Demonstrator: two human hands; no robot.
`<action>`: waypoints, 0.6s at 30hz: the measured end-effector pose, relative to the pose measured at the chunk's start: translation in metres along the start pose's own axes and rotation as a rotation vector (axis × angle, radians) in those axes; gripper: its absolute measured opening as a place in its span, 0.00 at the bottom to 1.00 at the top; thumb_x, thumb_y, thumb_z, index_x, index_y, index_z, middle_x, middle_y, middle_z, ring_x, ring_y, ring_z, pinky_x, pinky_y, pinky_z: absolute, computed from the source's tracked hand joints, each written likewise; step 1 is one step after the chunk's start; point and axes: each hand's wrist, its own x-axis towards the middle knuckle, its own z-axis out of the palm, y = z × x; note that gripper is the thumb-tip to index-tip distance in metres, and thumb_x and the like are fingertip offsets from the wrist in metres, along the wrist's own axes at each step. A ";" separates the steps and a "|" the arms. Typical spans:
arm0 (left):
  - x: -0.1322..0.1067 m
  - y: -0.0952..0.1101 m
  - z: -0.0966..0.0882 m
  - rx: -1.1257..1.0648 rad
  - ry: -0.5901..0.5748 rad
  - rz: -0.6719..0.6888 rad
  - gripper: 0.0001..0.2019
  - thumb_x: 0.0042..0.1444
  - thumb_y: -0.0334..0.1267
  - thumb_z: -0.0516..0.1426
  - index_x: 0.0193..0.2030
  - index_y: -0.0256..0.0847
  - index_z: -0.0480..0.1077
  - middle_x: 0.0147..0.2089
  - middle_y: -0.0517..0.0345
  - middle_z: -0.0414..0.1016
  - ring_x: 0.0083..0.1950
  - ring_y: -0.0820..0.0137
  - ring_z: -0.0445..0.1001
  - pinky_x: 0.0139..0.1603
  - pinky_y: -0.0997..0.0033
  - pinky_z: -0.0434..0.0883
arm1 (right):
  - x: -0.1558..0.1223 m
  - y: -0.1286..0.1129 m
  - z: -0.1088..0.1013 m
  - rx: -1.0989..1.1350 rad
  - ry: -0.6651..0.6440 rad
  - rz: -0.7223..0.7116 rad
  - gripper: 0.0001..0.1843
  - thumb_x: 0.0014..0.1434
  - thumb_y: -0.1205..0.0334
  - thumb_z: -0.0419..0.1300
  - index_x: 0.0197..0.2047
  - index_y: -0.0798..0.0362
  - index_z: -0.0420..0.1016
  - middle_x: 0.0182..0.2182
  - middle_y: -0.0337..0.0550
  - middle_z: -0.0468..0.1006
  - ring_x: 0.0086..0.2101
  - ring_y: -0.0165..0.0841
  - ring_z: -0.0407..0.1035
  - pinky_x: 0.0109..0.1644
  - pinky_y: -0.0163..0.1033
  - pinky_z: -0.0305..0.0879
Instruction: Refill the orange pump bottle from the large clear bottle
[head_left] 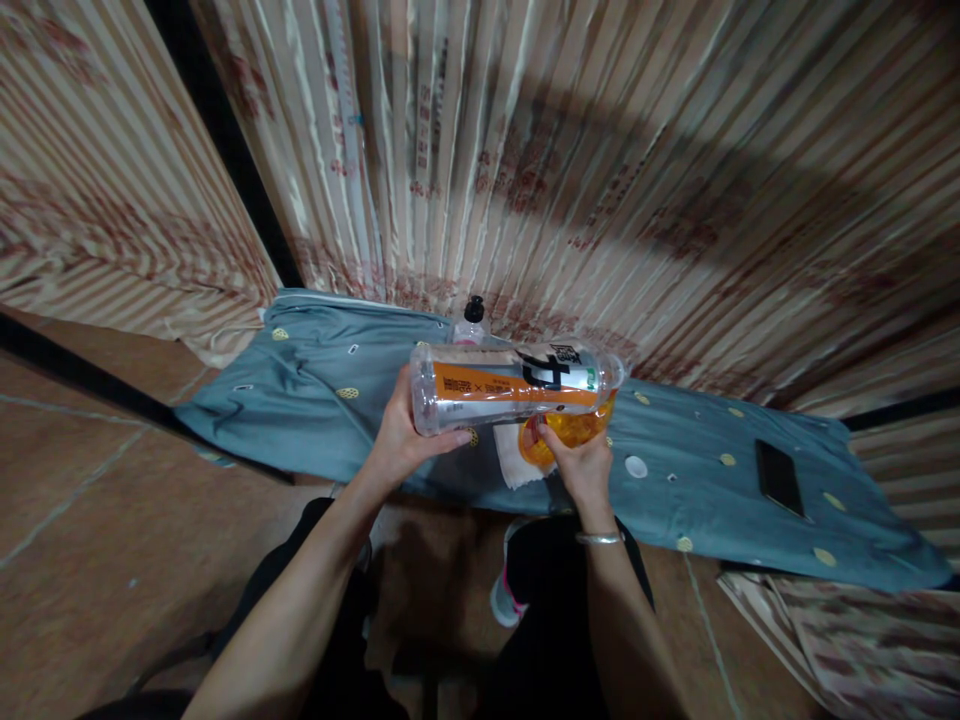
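My left hand is closed round the base of a large clear plastic bottle with an orange and white label, held on its side with the neck pointing right. Below the bottle's neck my right hand grips a clear glass filled with orange liquid. The glass stands on or just above a white cloth on the blue-grey sheet. A white bottle cap lies on the sheet right of my right hand.
A small bottle with a black cap stands behind the big bottle. A black phone lies on the sheet at the right. Striped patterned curtains hang behind. Brown tiled floor lies to the left.
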 end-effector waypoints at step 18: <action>-0.002 0.005 -0.001 0.017 0.006 -0.005 0.47 0.32 0.50 0.83 0.59 0.40 0.72 0.58 0.45 0.81 0.67 0.42 0.79 0.74 0.39 0.73 | 0.000 0.000 0.001 0.007 -0.003 -0.007 0.55 0.43 0.19 0.69 0.59 0.56 0.75 0.49 0.66 0.87 0.50 0.61 0.83 0.53 0.59 0.78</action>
